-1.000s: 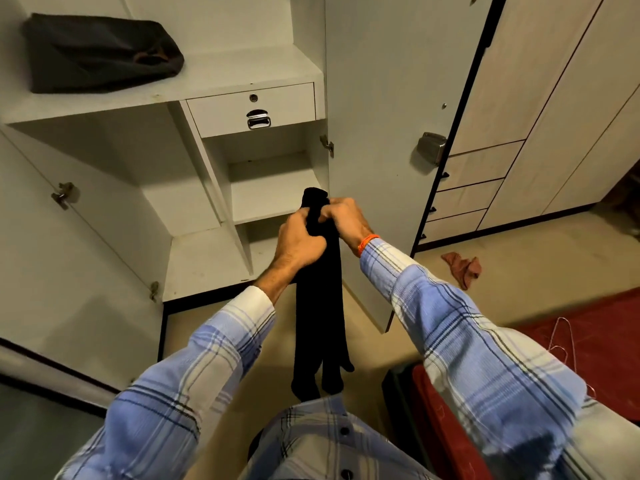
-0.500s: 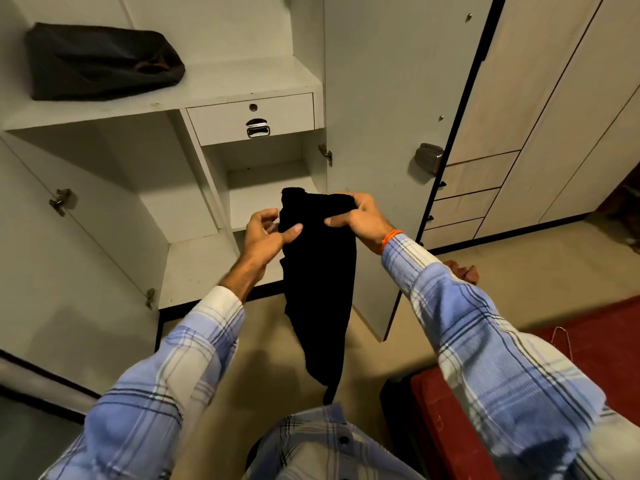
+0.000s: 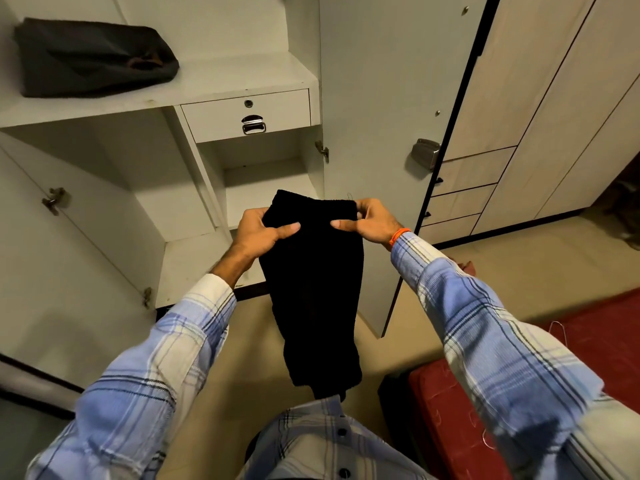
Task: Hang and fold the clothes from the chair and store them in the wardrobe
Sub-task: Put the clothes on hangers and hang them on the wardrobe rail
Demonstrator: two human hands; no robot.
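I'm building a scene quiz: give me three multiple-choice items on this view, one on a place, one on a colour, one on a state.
1. Where does the dark bag lie?
A. top shelf
B. floor
C. drawer

2. What colour is the held garment?
A. red
B. black
C. white

3. How is the drawer?
A. pulled out
B. removed
C. closed

Answers:
1 A, it rests on the wardrobe's top shelf.
2 B, the cloth gripped by the left hand and the right hand is black.
3 C, its front sits flush.
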